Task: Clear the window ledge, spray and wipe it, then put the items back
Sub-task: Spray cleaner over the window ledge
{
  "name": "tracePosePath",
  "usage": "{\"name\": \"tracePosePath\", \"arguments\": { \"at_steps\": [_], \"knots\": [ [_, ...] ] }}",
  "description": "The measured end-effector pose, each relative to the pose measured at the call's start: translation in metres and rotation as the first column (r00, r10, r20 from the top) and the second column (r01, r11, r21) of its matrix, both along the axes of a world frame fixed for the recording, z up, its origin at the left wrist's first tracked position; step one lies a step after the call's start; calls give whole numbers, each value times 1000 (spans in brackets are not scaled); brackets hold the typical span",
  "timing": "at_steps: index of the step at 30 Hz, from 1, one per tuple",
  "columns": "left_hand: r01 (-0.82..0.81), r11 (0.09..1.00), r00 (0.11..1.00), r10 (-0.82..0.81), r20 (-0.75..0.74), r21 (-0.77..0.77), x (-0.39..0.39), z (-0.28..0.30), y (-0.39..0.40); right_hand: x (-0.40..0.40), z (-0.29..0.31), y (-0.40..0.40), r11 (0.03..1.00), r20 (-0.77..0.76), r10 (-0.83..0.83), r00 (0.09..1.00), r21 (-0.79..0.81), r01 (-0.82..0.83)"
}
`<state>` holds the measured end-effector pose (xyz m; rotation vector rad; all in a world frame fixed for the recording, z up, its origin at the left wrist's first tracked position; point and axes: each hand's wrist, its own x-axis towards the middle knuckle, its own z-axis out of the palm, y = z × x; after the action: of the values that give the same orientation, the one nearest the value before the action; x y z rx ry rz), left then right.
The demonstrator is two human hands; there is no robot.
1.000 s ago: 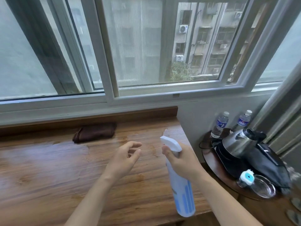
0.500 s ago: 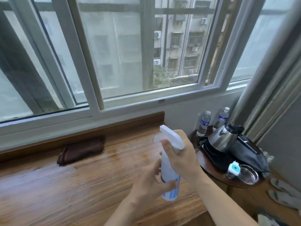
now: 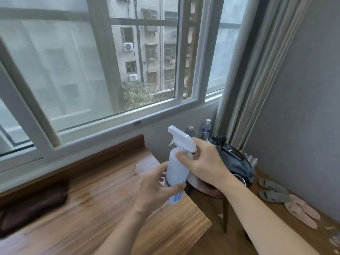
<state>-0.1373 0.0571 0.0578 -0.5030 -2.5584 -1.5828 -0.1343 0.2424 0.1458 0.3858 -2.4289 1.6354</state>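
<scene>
Both hands are holding the spray bottle (image 3: 177,168) at frame center. Left hand (image 3: 156,190) is curling round the lower body, thumb and fingers wrapping it near the blue label. Right hand (image 3: 204,162) is gripping the neck just under the white trigger head, thumb across the front, fingers closed behind; index finger is not on the trigger as far as visible. Bottle is sitting roughly upright, tilted slightly, nozzle pointing toward upper left, hovering above the right end of the wooden ledge (image 3: 92,208).

Ledge is showing a wet-looking patch at center-left. Brown cloth (image 3: 35,201) is lying at the left edge of frame, blurred, against the back rim. Water bottles (image 3: 207,128), kettle (image 3: 217,142) and dark bag (image 3: 237,164) are sitting on the round side table at right of center.

Step looks like a handover or regrip after spraying, judging by the wet wood; wiping seems next. To do it well: keep one firm grip before the other lets go, keep the nozzle aimed away from the kettle, set the bottle off the ledge, then reach for the cloth. Risk: bottle slipping mid-transfer.
</scene>
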Motion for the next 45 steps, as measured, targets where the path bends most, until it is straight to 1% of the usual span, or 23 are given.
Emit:
{"name": "tracePosePath", "arguments": {
  "at_steps": [3, 7, 10, 14, 19, 23, 28, 34, 39, 43, 45],
  "knots": [
    [-18, 999, 999, 19, -49, 37, -18, 4, 28, -16, 2, 25, 999, -15, -26, 1000, -27, 26],
    [-29, 995, 998, 34, -44, 96, -48, 2, 69, -53, 0, 66, 1000, -32, -28, 999, 13, 29],
    [-63, 988, 997, 70, -44, 139, -71, -1, 104, -85, 0, 99, 998, -47, 9, 999, 63, -6],
    [-102, 983, 992, 112, -64, 152, -102, 7, 149, -130, 7, 139, 991, -72, 67, 995, 120, -58],
    [-176, 967, 982, 186, -42, 185, -147, 12, 184, -179, 29, 173, 980, -41, 118, 992, 165, -109],
    [-232, 956, 970, 240, -27, 178, -181, 19, 197, -210, 43, 183, 966, -50, 70, 996, 251, -55],
    [-242, 958, 969, 246, -10, 155, -219, 19, 209, -239, 50, 187, 923, -90, -4, 996, 382, 38],
    [-204, 976, 977, 197, 86, 82, -268, 20, 229, -282, 49, 205, 907, -80, 18, 997, 421, 17],
    [-176, 983, 973, 166, 162, 49, -315, 28, 249, -336, 40, 231, 926, -35, 57, 998, 376, -40],
    [-218, 975, 942, 197, 270, 47, -352, 15, 269, -386, 10, 253, 910, 10, 100, 995, 405, -95],
    [-245, 966, 917, 203, 344, 85, -367, 2, 278, -410, -12, 261, 890, 57, 114, 992, 438, -128]
  ]
}}
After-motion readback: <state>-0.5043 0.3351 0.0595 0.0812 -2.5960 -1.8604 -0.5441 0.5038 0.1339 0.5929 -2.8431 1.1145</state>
